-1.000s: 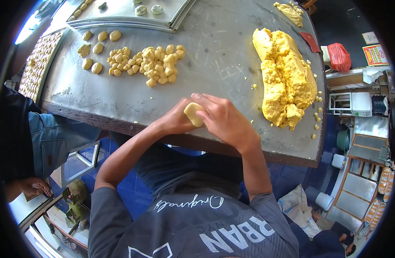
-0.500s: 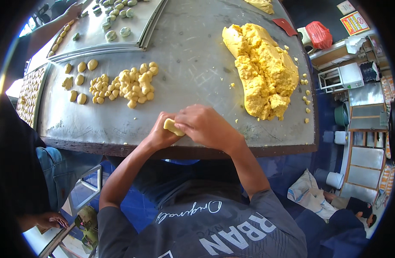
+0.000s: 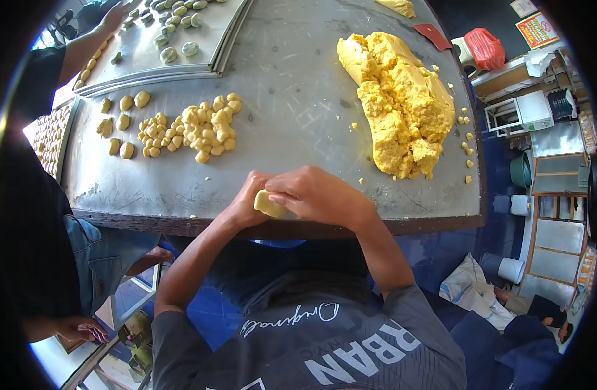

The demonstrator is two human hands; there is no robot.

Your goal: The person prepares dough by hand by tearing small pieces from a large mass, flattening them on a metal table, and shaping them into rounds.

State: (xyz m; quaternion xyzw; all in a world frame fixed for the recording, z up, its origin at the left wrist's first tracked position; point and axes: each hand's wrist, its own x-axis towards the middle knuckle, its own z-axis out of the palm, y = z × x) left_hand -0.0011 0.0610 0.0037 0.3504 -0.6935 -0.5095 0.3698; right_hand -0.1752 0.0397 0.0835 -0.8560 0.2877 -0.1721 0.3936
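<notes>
A small pale-yellow piece of dough is held between my hands just above the table's near edge. My left hand cups it from the left, with most of its fingers hidden. From the right, my right hand presses on the dough with thumb and fingers. To the left lie a cluster of small tan dough balls and several separate rounded pieces. A big crumbly yellow mass of dough rests on the right of the table.
The metal table has a dark wooden front edge. At the far left, a tray carries green and pale pieces, with a co-worker's arm over it. A red scraper-like sheet lies at the back right.
The dough piece between my hands now looks broader and flatter, where it was a narrow roll. My right hand has shifted slightly. The co-worker at the left has moved.
</notes>
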